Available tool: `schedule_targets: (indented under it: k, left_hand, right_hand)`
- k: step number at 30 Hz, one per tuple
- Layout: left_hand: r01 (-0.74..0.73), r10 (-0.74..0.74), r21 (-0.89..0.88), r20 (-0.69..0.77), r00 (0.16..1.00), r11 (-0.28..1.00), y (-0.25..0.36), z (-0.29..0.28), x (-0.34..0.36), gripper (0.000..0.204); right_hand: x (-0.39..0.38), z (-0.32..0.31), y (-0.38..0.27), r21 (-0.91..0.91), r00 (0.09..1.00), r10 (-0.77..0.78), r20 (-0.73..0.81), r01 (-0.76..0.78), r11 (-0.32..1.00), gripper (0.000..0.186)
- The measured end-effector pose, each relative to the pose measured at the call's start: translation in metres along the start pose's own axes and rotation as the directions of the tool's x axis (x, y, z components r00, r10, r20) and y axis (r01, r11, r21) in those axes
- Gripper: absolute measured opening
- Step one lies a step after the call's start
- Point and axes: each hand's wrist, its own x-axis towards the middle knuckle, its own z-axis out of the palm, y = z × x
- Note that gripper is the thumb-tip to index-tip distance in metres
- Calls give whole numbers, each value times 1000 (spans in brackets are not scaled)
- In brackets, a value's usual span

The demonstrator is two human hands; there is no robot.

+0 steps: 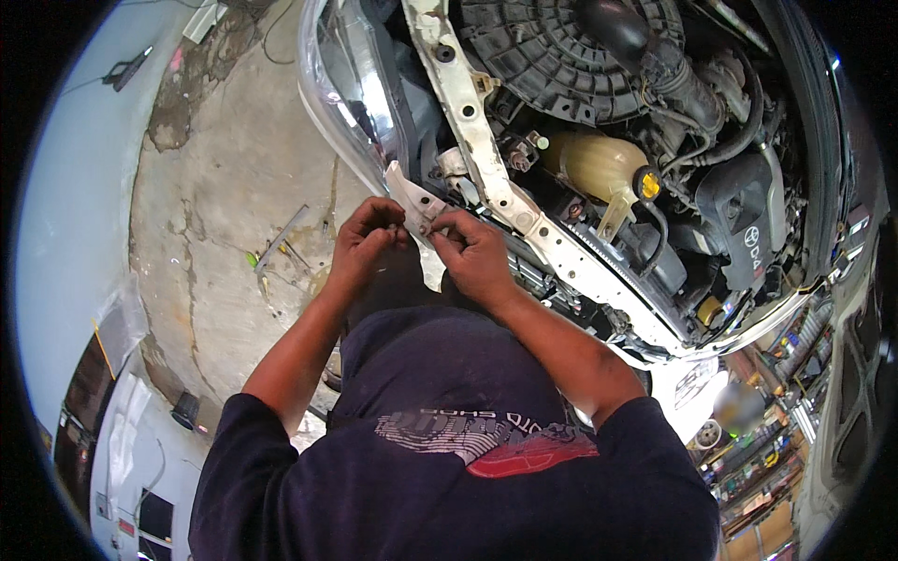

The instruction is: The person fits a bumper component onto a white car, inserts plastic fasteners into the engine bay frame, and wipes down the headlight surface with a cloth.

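**A:** What are the hands doing?

**B:** Both are raised in front of the person's chest, close together, at the front corner of a car with its bonnet open. The left hand (367, 236) is curled nearly closed, fingertips pinched on the edge of a small white bracket (418, 208). The right hand (475, 254) is also curled, thumb and forefinger nipped together against the lower part of that same bracket. Whether a screw or clip sits between those fingers is too small to tell.

**B:** The bracket is a thin, pale, flat piece with holes in it, sticking out from the end of the white crossbar (486, 150) that runs along the front of the engine bay, just beside the headlight (341, 93).

**A:** How would it handle?

**B:** I judge it light and stiff, likely thin sheet metal or hard plastic. The edges look narrow, so a pinch on the flat faces near the holes seems the safer hold. It may flex a little if twisted.

**A:** And around it?

**B:** Beyond the crossbar lie a round black air-filter cover (552, 56), a yellowish fluid tank (599, 164) with a yellow cap, and black hoses. Below the hands is cracked concrete floor (234, 187) with a few small tools lying on it.
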Motion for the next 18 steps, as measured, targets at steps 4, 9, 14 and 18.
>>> schedule_targets:
  k: [4, 9, 14, 18]
  left_hand:
    - [126, -117, 225, -53, 992, 966, 13, 33, -6, 23]
    - [14, 33, 389, -113, 993, 921, 7, 40, 0, 25]
    - [-120, 182, 470, -89, 979, 874, -1, 32, 19, 23]
    - [-98, 198, 656, -80, 977, 748, -4, 30, 25, 21]
  right_hand:
    - [0, 2, -1, -14, 998, -59, 19, 59, 998, 15]
    - [-12, -1, 27, 229, 986, 136, 97, -155, 961, 21]
    - [-28, 0, 98, 658, 848, 416, 328, -522, 543, 18]
    - [-11, 3, 118, 823, 825, 484, 293, -475, 311, 14]
